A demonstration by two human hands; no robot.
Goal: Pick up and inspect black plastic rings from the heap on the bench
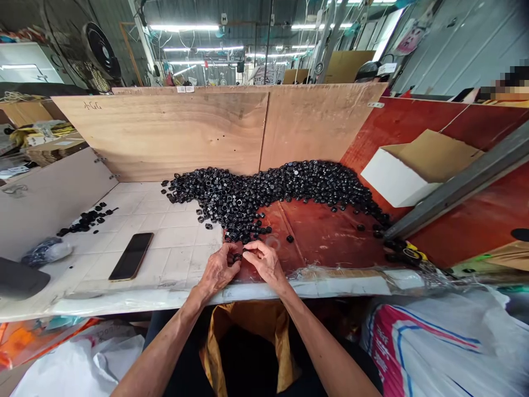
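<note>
A wide heap of small black round plastic parts point(243, 193), some showing ring-like openings, lies along the back board and spreads toward me. At its near end both my hands meet over the table's front part. My left hand point(219, 268) pinches a small black ring-shaped part point(237, 257) between thumb and forefinger. Close beside it, my right hand point(264, 262) has its thumb and forefinger closed on another small black part point(245, 251). Whether the two parts touch, I cannot tell. One loose black part point(290, 239) sits apart to the right.
A phone point(131, 257) lies on the left, near a small pile of black pieces point(87, 220). An open brown sack point(215, 342) is below the table edge. At right are a white box point(392, 176), a slanting metal bar point(458, 182) and scissors point(413, 252).
</note>
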